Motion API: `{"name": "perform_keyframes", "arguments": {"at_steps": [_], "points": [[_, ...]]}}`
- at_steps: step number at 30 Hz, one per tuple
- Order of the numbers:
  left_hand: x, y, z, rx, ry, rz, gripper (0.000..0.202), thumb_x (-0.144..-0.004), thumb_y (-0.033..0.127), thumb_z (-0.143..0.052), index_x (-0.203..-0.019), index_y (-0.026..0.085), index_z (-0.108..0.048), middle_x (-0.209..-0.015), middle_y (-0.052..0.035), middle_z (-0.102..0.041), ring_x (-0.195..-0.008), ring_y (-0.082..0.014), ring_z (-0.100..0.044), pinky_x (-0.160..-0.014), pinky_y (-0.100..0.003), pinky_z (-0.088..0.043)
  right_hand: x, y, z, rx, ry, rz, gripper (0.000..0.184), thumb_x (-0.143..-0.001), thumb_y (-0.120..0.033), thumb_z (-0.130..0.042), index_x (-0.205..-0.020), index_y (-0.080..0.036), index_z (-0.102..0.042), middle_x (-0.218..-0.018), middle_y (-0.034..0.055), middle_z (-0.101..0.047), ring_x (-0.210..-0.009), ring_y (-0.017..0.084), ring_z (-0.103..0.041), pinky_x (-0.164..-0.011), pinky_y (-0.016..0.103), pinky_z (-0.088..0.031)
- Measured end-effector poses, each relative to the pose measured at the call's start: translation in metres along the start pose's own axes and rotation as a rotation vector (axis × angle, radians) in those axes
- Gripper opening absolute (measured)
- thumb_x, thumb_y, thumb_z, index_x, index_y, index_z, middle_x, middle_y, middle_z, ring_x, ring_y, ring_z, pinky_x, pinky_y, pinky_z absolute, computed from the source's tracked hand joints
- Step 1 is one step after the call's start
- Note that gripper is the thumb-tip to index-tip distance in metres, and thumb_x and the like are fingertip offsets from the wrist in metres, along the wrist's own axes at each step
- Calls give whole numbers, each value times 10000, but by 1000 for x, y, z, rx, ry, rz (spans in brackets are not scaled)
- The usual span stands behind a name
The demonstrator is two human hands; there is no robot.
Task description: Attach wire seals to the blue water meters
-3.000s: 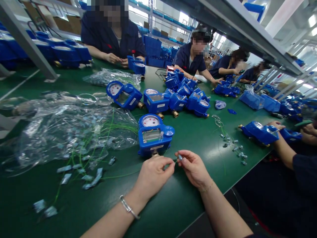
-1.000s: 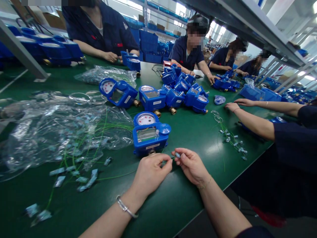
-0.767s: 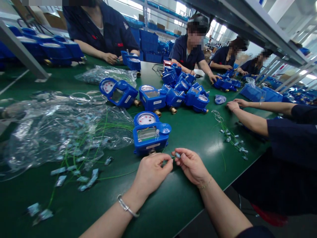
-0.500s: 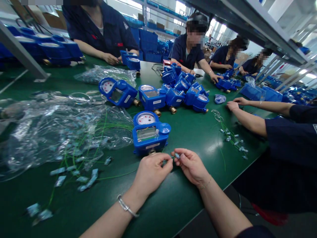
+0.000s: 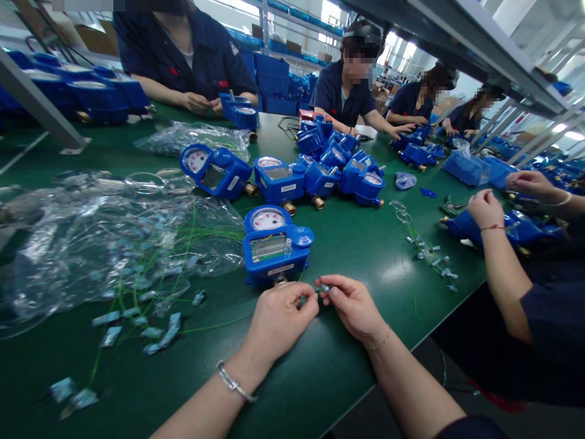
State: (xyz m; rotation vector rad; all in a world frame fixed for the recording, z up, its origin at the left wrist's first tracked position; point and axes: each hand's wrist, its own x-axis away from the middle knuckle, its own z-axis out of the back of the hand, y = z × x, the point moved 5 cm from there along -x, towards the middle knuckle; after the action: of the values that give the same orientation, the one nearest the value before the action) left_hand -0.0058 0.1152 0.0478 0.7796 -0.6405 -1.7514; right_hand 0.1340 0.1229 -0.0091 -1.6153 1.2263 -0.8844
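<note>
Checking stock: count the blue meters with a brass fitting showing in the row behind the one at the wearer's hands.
3: one at left, one in the middle, one right of it. More meters beyond may hide theirs.

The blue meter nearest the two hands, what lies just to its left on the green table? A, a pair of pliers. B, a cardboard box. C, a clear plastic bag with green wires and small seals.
C: left of the blue meter lies a clear plastic bag holding green wires and small seals.
</note>
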Motion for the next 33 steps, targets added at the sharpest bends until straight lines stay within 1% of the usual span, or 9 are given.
{"name": "perform_keyframes", "arguments": {"at_steps": [7, 11, 15, 17, 19, 21, 24, 28, 33], "points": [[-1, 0, -1, 6, -4, -6, 132, -771, 179, -534, -705, 226, -638, -713, 59, -644, -684, -107, -571, -670, -233, -377, -1, 0, -1, -38, -18, -15, 224, -781, -251, -628, -1001, -225, -659, -967, 55, -654, -713, 87, -555, -698, 236, -443], [0, -2, -4, 11, -18, -6, 137, -804, 219, -524, -734, 225, -642, -729, 37, -627, -702, -117, -560, -672, -238, -380, 0, -1, -2, 19, -24, 55, 200, -782, -249, -623, -976, -232, -667, -1051, 45, -560, -696, 78, -550, -692, 253, -452], [3, -1, -4, 14, 12, -20, 177, -834, 275, -505, -738, 219, -642, -737, 10, -579, -714, -129, -548, -658, -243, -386, 0, -2, -4, 1, -36, 75, 181, -772, -238, -630, -949, -228, -666, -999, 22, -501, -708, 75, -551, -685, 237, -456], [3, -1, -3, 36, 47, 26, 136, -822, 303, -527, -785, 218, -628, -744, 15, -590, -715, -133, -559, -665, -244, -394, 0, -4, -5, -55, -38, 61, 219, -760, -216, -644, -979, -230, -638, -943, 11, -521, -728, 75, -547, -705, 221, -455], [3, -5, -3, 92, 56, 126, 153, -804, 335, -551, -893, 213, -578, -698, 34, -600, -658, -135, -565, -637, -243, -401, 1, -6, -6, -131, -33, 58, 294, -745, -191, -659, -1026, -240, -588, -913, 3, -544, -756, 76, -538, -728, 209, -452], [2, -8, -6, 183, 22, 195, 254, -799, 356, -550, -1000, 207, -512, -653, 51, -603, -610, -137, -568, -610, -239, -408, 2, -8, -8, -185, -30, 69, 357, -732, -173, -670, -1057, -246, -540, -917, 3, -555, -793, 82, -534, -751, 210, -447], [-2, -7, -11, 282, -82, 183, 324, -811, 384, -524, -1075, 198, -503, -629, 47, -601, -587, -141, -560, -572, -232, -407, 3, -9, -9, -194, -27, 86, 392, -723, -177, -677, -1064, -246, -496, -938, 9, -554, -837, 94, -532, -785, 227, -440], [-5, -8, -15, 341, -181, 192, 345, -825, 410, -495, -1051, 171, -600, -586, 21, -579, -544, -137, -522, -512, -224, -378, 4, -12, -9, -143, -24, 118, 412, -725, -211, -672, -1068, -254, -448, -939, 9, -535, -863, 105, -527, -816, 253, -431], [-6, -15, -17, 456, -200, 273, 368, -810, 423, -523, -1010, 143, -655, -580, -1, -589, -550, -126, -502, -528, -222, -384, 3, -19, -11, 2, -51, 147, 466, -701, -239, -685, -1060, -277, -391, -990, 11, -474, -848, 110, -524, -769, 261, -448]]}}
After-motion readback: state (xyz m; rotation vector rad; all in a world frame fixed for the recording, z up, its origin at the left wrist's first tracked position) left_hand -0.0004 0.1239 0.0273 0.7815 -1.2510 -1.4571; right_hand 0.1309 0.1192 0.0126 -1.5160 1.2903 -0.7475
